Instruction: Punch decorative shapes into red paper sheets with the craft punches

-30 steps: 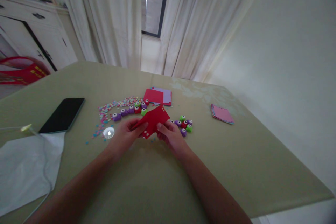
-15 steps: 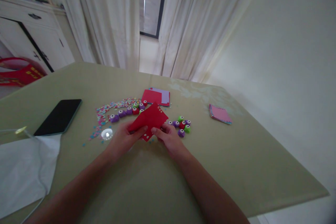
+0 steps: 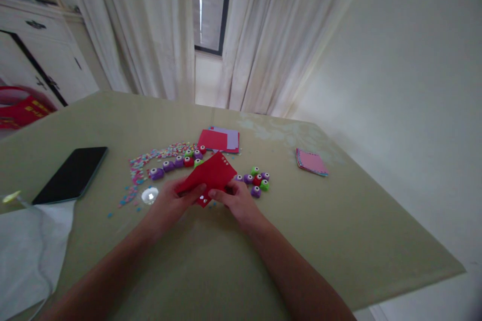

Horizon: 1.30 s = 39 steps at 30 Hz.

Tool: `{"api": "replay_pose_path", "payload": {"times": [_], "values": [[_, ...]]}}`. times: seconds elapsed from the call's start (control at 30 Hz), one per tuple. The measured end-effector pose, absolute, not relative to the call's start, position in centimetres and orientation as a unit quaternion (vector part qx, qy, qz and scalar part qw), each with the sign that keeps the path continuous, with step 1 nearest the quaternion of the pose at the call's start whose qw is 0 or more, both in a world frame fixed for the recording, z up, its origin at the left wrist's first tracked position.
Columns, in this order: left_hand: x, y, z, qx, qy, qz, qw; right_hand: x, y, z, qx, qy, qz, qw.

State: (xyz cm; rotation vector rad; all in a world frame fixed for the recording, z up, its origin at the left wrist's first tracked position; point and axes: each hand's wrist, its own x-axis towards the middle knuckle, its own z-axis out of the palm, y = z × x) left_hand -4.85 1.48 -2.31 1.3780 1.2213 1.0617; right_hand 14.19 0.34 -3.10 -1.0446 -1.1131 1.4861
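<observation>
A red card [image 3: 213, 173] with small cut-out shapes along two of its edges is held tilted above the table. My left hand [image 3: 175, 200] pinches its left side, thumb on top. On its lower right side, my right hand [image 3: 237, 198] grips it with the thumb on the near face. Left of the card runs a curved row of purple, red and green eyeball-like pieces [image 3: 167, 166]. Right of my right hand sits a cluster of similar eyed pieces [image 3: 256, 179]. Just beyond the card lie red and lilac paper squares [image 3: 213, 139].
Colourful paper bits [image 3: 160, 154] are scattered at the left, near a shiny clear round object [image 3: 149, 195]. A dark tablet [image 3: 73, 173] and a white sheet with a cable [image 3: 33, 251] lie far left. A pink card stack [image 3: 312, 162] rests right on the green table [image 3: 301, 241].
The view has shifted slightly, so most things appear a little further left. Both hands keep their hold on the red card, with hardly any change in its tilt.
</observation>
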Motion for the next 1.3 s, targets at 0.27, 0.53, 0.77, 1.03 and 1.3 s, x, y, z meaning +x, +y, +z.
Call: {"api": "replay_pose_path", "payload": {"times": [0.27,0.53,0.77,1.03,1.3], "values": [[-4.7,1.6,-2.6,0.574,0.487,0.431,0.497,14.0,0.2,-3.0,-0.428,-0.458,0.616,0.476],[-4.6,1.5,-2.5,0.552,0.495,0.431,0.515,13.8,0.2,-3.3,-0.433,-0.437,0.613,0.496],[-4.8,1.6,-3.0,0.552,0.512,0.434,0.494,13.8,0.3,-3.2,-0.426,-0.468,0.604,0.484],[-4.5,1.2,-1.4,0.532,0.522,0.461,0.481,13.6,0.2,-3.3,-0.427,-0.479,0.594,0.485],[-5.2,1.3,-1.2,0.495,0.581,0.489,0.421,13.9,-0.3,-3.8,-0.493,-0.573,0.503,0.42]]}}
